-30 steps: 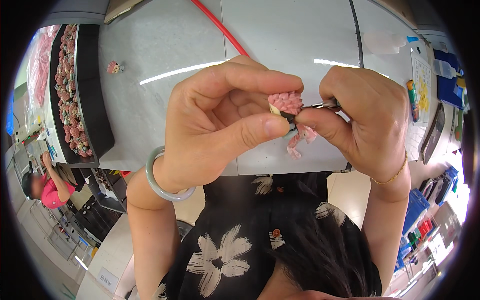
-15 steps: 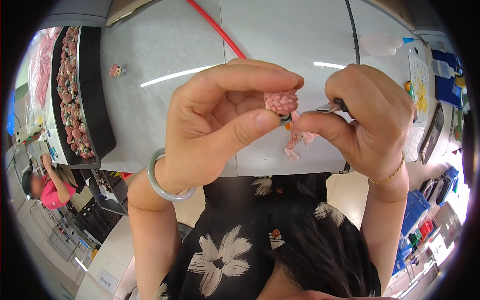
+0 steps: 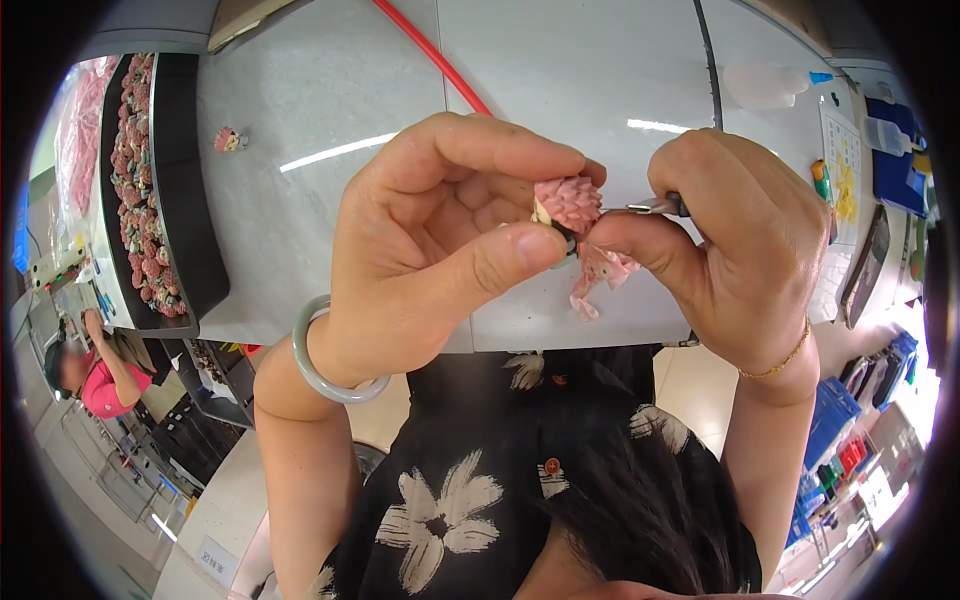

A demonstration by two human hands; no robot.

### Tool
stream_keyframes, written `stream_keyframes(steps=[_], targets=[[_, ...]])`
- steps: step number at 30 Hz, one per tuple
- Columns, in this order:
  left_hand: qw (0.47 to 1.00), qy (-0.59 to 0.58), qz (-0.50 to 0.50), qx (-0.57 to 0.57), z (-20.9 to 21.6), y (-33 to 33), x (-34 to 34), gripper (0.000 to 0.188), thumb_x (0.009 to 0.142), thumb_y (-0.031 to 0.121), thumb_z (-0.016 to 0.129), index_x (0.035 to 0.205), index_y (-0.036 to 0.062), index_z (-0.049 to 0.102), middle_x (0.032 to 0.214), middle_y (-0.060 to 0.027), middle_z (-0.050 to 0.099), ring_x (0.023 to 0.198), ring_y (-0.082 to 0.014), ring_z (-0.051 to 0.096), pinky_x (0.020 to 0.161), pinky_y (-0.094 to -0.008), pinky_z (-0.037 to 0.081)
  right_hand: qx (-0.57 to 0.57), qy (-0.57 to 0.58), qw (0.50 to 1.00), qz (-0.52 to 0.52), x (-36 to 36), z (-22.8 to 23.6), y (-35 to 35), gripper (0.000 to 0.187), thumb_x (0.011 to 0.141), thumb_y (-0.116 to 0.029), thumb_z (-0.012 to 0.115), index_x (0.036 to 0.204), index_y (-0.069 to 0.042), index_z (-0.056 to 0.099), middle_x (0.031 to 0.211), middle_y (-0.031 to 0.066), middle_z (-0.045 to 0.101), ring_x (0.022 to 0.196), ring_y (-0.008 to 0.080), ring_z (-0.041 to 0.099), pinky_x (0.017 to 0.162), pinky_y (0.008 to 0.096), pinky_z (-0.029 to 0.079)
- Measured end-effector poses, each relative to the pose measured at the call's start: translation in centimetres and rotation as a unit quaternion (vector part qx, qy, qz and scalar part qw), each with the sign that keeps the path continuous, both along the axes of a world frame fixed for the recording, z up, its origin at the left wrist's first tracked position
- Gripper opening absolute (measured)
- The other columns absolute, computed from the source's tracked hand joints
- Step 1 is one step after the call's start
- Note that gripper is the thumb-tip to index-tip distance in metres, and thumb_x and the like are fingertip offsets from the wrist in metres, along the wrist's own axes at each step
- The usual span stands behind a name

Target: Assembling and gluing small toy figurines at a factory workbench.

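Note:
Between its thumb and fingertips my left hand [image 3: 425,240] grips a small figurine [image 3: 570,203]. Overlapping pink scales cover its top, with cream and dark parts beneath. My right hand [image 3: 750,235] is closed around a small craft knife [image 3: 655,207] with a metal blade and a dark handle, mostly hidden in the fingers. The blade's tip points left and lies close to the pink scales; whether it touches them I cannot tell. My right thumb is against or very near the figurine's lower side. Below the hands, a crumpled pink piece [image 3: 598,275] shows over the table, partly covered.
A black tray [image 3: 205,200] of pink figurines stands at the left. One loose figurine [image 3: 230,139] lies on the grey table [image 3: 310,230]. A red tube [image 3: 435,55] and a black cable [image 3: 708,60] cross it. Squeeze bottles [image 3: 765,86] stand right; another person [image 3: 105,375] is far left.
The figurine has turned slightly in my left fingers, baring more of its cream and dark side. The knife blade has shifted a little upward and lies flatter beside it.

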State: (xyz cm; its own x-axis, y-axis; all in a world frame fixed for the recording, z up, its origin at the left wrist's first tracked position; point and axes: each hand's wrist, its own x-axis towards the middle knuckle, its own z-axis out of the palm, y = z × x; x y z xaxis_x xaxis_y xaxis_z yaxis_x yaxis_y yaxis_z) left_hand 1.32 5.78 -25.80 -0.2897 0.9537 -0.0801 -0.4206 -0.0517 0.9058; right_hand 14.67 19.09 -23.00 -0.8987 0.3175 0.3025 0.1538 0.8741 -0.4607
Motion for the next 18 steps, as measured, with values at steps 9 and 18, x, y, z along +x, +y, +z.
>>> stream_keyframes(steps=[9,18], targets=[[0.998,0.053,0.000,0.024,-0.5,0.0,-0.2,0.039,0.077,0.019,0.066,0.104,-0.0018,0.048,0.098,-0.0134,0.053,0.097,-0.0232,0.053,0.084,-0.0314,0.042,0.012,-0.017,1.000,-0.007,0.0,-0.1,-0.1,0.036,0.062,-0.030,0.072,0.063,-0.004,0.047,0.053,0.0063,0.043,0.045,0.0214,0.039,0.042,0.0295,0.031],[0.998,-0.059,0.009,0.019,0.2,0.0,-0.1,0.035,0.087,0.025,0.048,0.105,-0.0042,0.045,0.093,-0.0151,0.053,0.075,-0.0187,0.054,0.067,-0.0267,0.044,-0.031,0.071,0.997,0.014,-0.5,-0.3,0.3,0.036,0.070,-0.036,0.066,0.070,-0.004,0.050,0.059,0.0044,0.044,0.048,0.0178,0.040,0.043,0.0270,0.030]])
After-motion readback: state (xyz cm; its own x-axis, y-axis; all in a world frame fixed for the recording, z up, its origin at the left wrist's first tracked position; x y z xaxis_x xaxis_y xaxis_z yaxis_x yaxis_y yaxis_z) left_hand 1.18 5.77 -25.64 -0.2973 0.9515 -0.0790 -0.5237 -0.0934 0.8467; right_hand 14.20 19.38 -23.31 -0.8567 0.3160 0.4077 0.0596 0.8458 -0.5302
